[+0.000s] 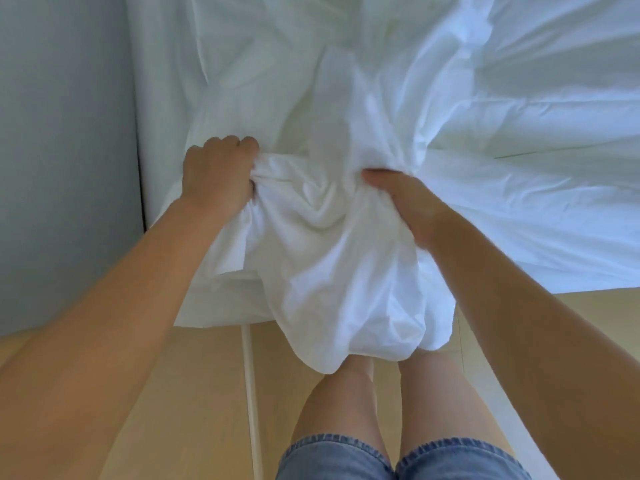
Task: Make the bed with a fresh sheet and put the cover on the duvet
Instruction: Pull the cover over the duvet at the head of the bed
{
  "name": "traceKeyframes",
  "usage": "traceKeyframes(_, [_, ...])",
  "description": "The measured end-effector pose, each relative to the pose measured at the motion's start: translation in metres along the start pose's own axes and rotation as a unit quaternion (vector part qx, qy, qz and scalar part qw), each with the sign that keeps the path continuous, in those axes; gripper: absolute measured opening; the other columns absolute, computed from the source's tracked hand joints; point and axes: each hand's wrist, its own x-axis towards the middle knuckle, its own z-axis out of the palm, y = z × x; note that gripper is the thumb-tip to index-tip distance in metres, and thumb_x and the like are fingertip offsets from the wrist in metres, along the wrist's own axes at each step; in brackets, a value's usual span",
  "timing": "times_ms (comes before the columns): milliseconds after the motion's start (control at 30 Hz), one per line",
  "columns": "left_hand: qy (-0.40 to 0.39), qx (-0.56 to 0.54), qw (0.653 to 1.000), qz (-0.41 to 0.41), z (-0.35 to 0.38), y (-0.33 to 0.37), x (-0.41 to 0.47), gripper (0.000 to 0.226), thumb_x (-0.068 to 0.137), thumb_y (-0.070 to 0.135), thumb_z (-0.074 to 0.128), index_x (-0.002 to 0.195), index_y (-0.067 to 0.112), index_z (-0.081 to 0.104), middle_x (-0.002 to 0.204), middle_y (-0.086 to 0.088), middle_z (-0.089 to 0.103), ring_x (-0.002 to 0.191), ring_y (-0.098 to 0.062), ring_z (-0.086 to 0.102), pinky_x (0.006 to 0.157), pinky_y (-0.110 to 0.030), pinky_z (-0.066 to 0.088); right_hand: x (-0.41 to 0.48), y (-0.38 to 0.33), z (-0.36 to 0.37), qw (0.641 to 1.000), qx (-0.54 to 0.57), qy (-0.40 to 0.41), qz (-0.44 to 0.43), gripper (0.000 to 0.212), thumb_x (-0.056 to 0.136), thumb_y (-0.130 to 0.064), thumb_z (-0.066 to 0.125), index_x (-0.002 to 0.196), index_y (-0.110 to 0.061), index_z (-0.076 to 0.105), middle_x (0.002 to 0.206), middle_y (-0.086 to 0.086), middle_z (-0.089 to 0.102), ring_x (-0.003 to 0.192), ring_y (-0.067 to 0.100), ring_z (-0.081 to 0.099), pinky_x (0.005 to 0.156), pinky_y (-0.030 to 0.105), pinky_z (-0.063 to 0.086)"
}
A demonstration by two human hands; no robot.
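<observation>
A bunch of white cloth [329,244] was held at the centre of the frame, over the near edge of the bed [519,237]; whether it was sheet or cover could not be told. The left hand [220,174] was closed in a fist round a gathered fold at centre left; the right hand [398,199] was gripping the bunch at centre right, thumb on top, fingers hidden in the cloth. The bunch hung between the hands toward the legs [346,393] at the bottom; the rest was spread to the upper right, so its long axis was judged to run from the hands up and rightward; the right hand lay nearer that spread, the left nearer the wall [69,133].
</observation>
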Motion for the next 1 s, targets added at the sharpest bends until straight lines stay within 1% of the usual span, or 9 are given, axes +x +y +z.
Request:
traceKeyframes(100, [0.118,-0.006,0.99,0.072,0.005,0.006,-0.015,0.046,0.076,-0.007,0.053,0.121,0.003,0.058,0.102,-0.021,0.06,0.093,-0.038,0.056,0.087,-0.047,0.036,0.005,0.007,0.012,0.992,-0.004,0.121,0.028,0.026,0.081,-0.017,0.065,0.106,-0.013,0.064,0.088,0.006,0.069,0.079,0.023,0.067,0.07,0.032,0.056])
traceKeyframes(200, [0.204,-0.049,0.954,0.216,0.02,0.003,-0.036,0.042,0.075,0.001,0.057,0.117,0.006,0.06,0.101,-0.017,0.065,0.092,-0.035,0.062,0.097,-0.06,0.033,0.008,0.008,0.012,0.986,0.028,0.144,0.077,0.027,0.08,-0.02,0.064,0.107,-0.014,0.063,0.085,0.007,0.071,0.076,0.023,0.068,0.069,0.033,0.057])
traceKeyframes(267, [0.176,-0.026,0.943,0.282,0.032,-0.006,-0.043,0.046,0.084,0.033,0.052,0.124,0.01,0.048,0.112,-0.017,0.064,0.101,-0.032,0.058,0.098,-0.062,0.031,0.008,0.005,0.009,0.986,0.063,0.122,0.094,0.013,0.083,-0.02,0.062,0.096,-0.017,0.064,0.068,0.003,0.072,0.06,0.017,0.069,0.052,0.024,0.055])
traceKeyframes(333, [0.113,0.03,0.943,0.311,0.04,-0.013,-0.042,0.08,0.072,0.059,0.058,0.13,0.008,0.04,0.124,-0.021,0.059,0.111,-0.032,0.058,0.097,-0.064,0.032,0.01,0.005,0.005,0.987,0.081,0.099,0.097,0.011,0.086,-0.021,0.061,0.095,-0.017,0.065,0.065,0.001,0.072,0.057,0.015,0.069,0.049,0.023,0.053])
traceKeyframes(433, [0.018,0.09,0.949,0.302,0.039,-0.012,-0.031,0.1,0.051,0.048,0.081,0.132,0.004,0.042,0.122,-0.023,0.059,0.107,-0.036,0.062,0.089,-0.057,0.042,0.013,0.009,0.002,0.989,0.099,0.066,0.088,0.019,0.087,-0.023,0.058,0.101,-0.016,0.067,0.076,0.004,0.074,0.067,0.02,0.072,0.052,0.03,0.056])
traceKeyframes(567, [-0.032,0.003,0.95,0.31,0.017,0.002,-0.01,0.055,0.054,0.011,0.087,0.099,-0.009,0.063,0.077,-0.025,0.063,0.062,-0.039,0.062,0.053,-0.039,0.043,0.015,0.011,0.005,0.995,0.076,0.021,0.064,0.024,0.091,-0.042,0.054,0.099,-0.024,0.067,0.084,0.001,0.075,0.077,0.018,0.072,0.059,0.029,0.057])
traceKeyframes(700, [0.011,-0.008,0.957,0.291,-0.008,0.01,0.018,0.04,0.081,0.034,0.062,0.109,0.005,0.061,0.092,-0.015,0.065,0.081,-0.037,0.064,0.059,-0.031,0.029,0.018,-0.001,0.013,0.996,0.061,0.053,0.025,0.024,0.093,-0.044,0.052,0.1,-0.025,0.064,0.075,-0.003,0.074,0.069,0.011,0.071,0.055,0.021,0.053])
traceKeyframes(800, [0.025,-0.008,0.948,0.316,-0.035,-0.004,0.014,0.037,0.077,0.043,0.056,0.09,0.009,0.062,0.075,-0.008,0.062,0.069,-0.033,0.061,0.053,-0.027,0.019,0.009,-0.01,0.005,0.993,0.057,0.103,-0.009,0.017,0.09,-0.039,0.058,0.086,-0.023,0.063,0.063,-0.005,0.071,0.054,0.007,0.067,0.042,0.017,0.049])
traceKeyframes(1000, [-0.055,-0.043,0.969,0.238,-0.032,-0.023,-0.059,0.03,0.08,0.041,0.061,0.072,0.012,0.058,0.057,0.001,0.052,0.054,-0.026,0.054,0.049,-0.027,0.027,-0.06,-0.016,-0.111,0.987,0.017,0.159,-0.003,0.012,0.087,-0.031,0.062,0.088,-0.02,0.066,0.067,-0.003,0.069,0.059,0.012,0.066,0.067,0.029,0.053])
